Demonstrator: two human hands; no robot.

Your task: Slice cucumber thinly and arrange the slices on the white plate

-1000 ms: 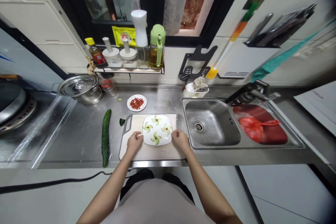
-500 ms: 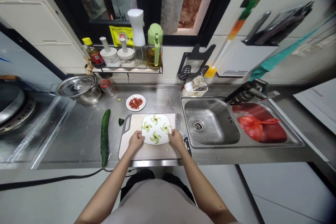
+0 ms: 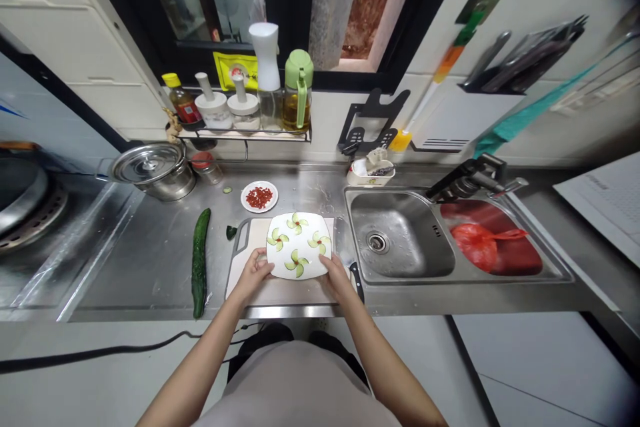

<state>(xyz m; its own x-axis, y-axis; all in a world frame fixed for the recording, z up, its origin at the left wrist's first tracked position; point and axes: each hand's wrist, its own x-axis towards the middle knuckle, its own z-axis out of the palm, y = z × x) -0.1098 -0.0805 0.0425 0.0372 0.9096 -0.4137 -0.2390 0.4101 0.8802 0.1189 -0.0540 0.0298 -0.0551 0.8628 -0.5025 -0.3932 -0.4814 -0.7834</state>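
Between my hands is a white plate, raised a little above the cutting board. My left hand grips its left edge, thumb on top. On the right edge, my right hand holds it the same way. Several pinwheels of green cucumber slices with small red centres lie on the plate. Behind the board stands a small white dish of chopped red bits. A whole cucumber rests on the counter to the left. Beside my right hand, a knife's black handle shows.
To the right is a double sink with a red plastic bag in one basin. A lidded steel pot and a red-capped jar stand back left. Seasoning bottles line a wall rack. A cucumber end lies by the board.
The plate has come up off the cutting board towards me and looks larger, with both hands still gripping its sides. The camera view has shifted slightly.
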